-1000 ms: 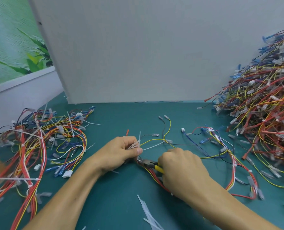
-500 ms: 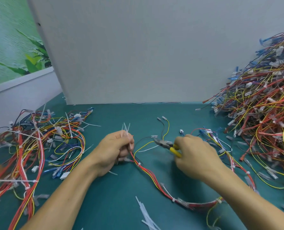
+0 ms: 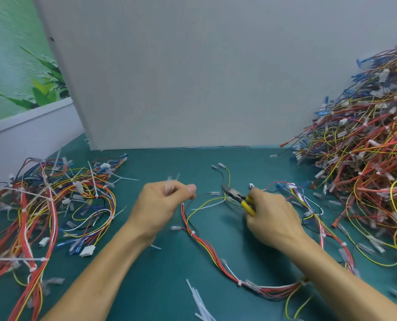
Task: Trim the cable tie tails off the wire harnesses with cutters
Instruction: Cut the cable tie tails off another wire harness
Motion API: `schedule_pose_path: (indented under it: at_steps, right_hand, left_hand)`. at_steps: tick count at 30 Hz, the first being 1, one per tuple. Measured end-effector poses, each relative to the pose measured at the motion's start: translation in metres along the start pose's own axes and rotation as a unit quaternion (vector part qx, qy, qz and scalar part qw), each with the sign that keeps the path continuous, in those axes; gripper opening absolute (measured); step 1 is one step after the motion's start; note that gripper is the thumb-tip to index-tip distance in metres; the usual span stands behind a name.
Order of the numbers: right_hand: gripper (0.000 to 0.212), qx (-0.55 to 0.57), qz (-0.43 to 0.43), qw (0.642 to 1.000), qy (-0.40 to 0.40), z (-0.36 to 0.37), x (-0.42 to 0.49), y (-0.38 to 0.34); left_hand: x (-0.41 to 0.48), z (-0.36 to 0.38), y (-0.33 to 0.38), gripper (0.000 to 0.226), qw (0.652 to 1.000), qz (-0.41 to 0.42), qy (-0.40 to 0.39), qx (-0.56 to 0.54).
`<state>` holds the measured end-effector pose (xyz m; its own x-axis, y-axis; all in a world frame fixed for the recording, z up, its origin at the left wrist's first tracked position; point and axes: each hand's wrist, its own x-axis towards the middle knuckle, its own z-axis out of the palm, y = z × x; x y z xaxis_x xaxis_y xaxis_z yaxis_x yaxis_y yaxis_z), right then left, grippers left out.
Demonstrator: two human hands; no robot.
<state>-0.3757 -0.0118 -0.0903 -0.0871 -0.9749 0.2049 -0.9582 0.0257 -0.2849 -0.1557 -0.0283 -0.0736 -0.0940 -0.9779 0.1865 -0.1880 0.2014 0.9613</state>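
Clenching yellow-handled cutters (image 3: 235, 195) in right hand (image 3: 271, 216), pinching loose tie tails (image 3: 170, 186) in left hand (image 3: 160, 207), working harness (image 3: 206, 247) lying on mat (image 3: 169, 286) between. Risking nicked yellow wire (image 3: 206, 202): tips hovering just beside it.

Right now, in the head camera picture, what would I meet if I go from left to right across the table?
Loose pile of wire harnesses → left hand, gripping cut tie tails → cutters → right hand, holding the cutters → tall heap of harnesses.
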Motion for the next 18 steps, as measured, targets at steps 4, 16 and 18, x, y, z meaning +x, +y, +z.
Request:
schedule_pose_path:
  at_steps: [4,16,18]
  right_hand:
    - [0.005,0.073,-0.024,0.995,-0.058,-0.016,0.001,0.003]
    - [0.012,0.469,-0.108,0.823,-0.301,-0.067,-0.005,0.013]
    - [0.013,0.531,-0.102,0.777,-0.322,-0.062,-0.004,0.017]
  left_hand:
    - [-0.008,0.012,-0.004,0.009,0.963,0.091,-0.081,0.241]
    - [-0.012,0.017,-0.008,0.022,0.92,0.262,-0.001,0.293]
    - [-0.01,0.02,-0.005,0.026,0.956,0.23,0.069,0.168]
